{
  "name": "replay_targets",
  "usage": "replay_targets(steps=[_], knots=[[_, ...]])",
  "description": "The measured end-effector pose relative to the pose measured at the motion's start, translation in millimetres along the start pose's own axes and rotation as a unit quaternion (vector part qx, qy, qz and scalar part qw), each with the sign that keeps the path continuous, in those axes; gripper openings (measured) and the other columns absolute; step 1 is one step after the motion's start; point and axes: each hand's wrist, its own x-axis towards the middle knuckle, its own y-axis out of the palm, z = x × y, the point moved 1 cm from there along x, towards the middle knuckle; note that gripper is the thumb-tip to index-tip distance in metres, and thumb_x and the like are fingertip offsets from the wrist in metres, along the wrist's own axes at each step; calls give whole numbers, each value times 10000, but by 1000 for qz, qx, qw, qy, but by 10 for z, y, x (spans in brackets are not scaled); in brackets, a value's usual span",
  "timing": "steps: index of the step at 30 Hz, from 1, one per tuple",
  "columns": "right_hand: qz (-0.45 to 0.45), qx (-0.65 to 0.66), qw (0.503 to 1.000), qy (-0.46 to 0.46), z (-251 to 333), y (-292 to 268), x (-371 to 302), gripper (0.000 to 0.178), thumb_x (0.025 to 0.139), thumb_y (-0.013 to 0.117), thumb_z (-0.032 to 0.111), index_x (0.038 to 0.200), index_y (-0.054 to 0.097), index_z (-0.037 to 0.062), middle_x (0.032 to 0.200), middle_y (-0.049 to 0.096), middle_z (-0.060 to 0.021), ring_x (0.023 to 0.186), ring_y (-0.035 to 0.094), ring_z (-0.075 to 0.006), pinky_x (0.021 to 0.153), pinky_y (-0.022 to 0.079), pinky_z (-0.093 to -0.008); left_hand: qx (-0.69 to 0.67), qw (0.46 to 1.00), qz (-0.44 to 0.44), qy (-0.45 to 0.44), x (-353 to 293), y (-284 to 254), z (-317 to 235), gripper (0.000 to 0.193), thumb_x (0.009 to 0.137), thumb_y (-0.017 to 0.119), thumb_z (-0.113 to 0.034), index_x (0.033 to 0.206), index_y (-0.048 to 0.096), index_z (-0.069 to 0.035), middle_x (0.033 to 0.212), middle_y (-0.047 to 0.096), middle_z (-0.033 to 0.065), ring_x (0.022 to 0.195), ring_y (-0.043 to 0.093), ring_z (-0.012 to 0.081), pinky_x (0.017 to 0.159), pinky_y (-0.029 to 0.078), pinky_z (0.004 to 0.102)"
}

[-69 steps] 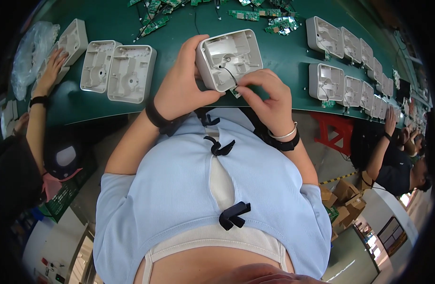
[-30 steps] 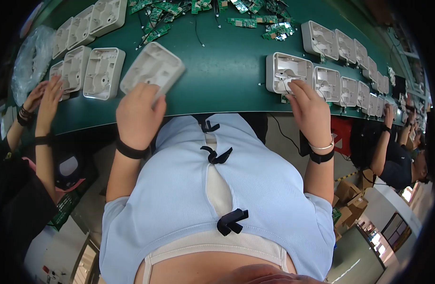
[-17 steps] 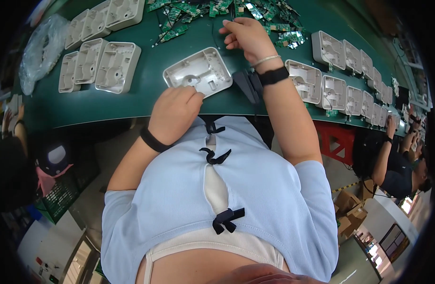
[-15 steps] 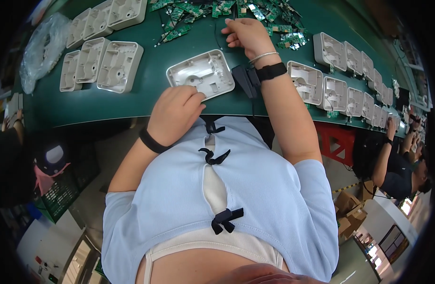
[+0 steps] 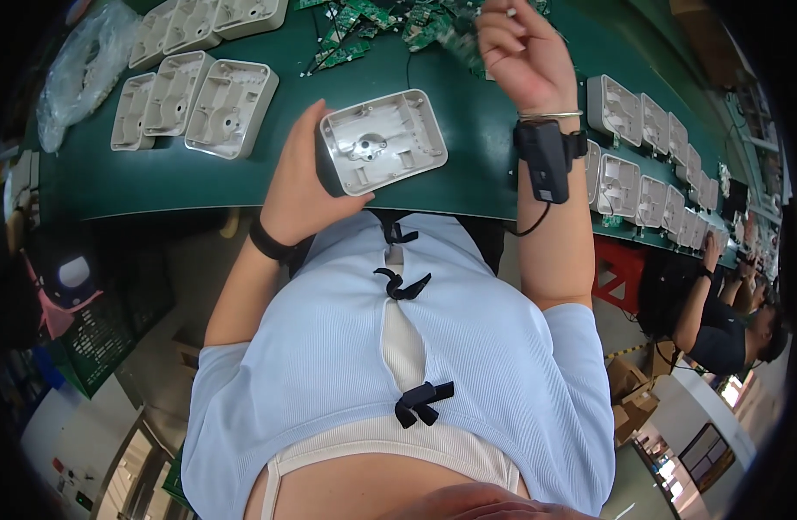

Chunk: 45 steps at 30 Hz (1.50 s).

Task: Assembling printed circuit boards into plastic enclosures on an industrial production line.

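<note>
My left hand (image 5: 301, 178) wraps round the left side of a white plastic housing (image 5: 426, 166), thumb along its near edge and fingers at its far left corner. The housing lies open side up, showing posts, ribs and a round hole inside. Farther off to the right, my right hand (image 5: 530, 59) is raised over a heap of green circuit boards (image 5: 364, 16) with its fingers curled together. A small white piece shows at its fingertips. Just left of those fingers, a circuit board (image 5: 459, 45) is smeared by motion and seems to hang from them; the exact grip is hidden.
More white housings (image 5: 231, 111) stand at the left of the green table (image 5: 476, 186), beside a clear plastic bag (image 5: 91, 69). Rows of housings (image 5: 619, 184) with boards line the right side. A co-worker (image 5: 719, 321) works farther right. A black device is strapped to my right wrist.
My right hand has risen and moved right, turning over, with a board blurred beside it. My left hand has shifted from the housing's near edge to its left side; the housing sits slightly farther right.
</note>
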Motion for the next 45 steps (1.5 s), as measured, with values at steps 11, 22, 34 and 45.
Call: replay_targets(steps=[11, 22, 34, 45], knots=[[-38, 84, 993, 67, 201, -27, 374, 181, 1061, 578, 66, 1204, 633, -30, 1054, 661, -139, 845, 643, -170, 654, 522, -278, -23, 999, -37, 1, -86, -126, 69, 1084, 601, 945, -175, 1520, 392, -14, 1425, 515, 205, 1332, 533, 361, 1146, 421, 430], [-42, -54, 997, -29, 9, 308, 80, 180, 1050, 634, 126, 1142, 675, -22, 1014, 734, -115, 900, 714, -194, 749, 589, -271, -139, 985, -92, -53, -140, -146, 109, 1075, 629, 940, -138, 1532, 374, 5, 1431, 533, 193, 1333, 555, 305, 1141, 431, 413], [53, -647, 743, -165, -1174, -158, -614, 126, 951, 750, 38, 1062, 779, -14, 1037, 783, -78, 959, 717, -149, 817, 549, -260, -78, 989, -126, -4, -73, -44, 72, 1141, 586, 1011, -206, 1516, 383, 1, 1442, 489, 184, 1336, 529, 327, 1137, 437, 420], [34, -664, 734, -141, -1319, -206, -621, 116, 905, 787, 32, 1016, 795, -1, 1004, 792, -67, 848, 712, -116, 758, 541, -258, -28, 992, -122, 9, -62, -21, -34, 1158, 561, 1027, -235, 1505, 395, -10, 1417, 480, 181, 1323, 514, 347, 1130, 434, 431]])
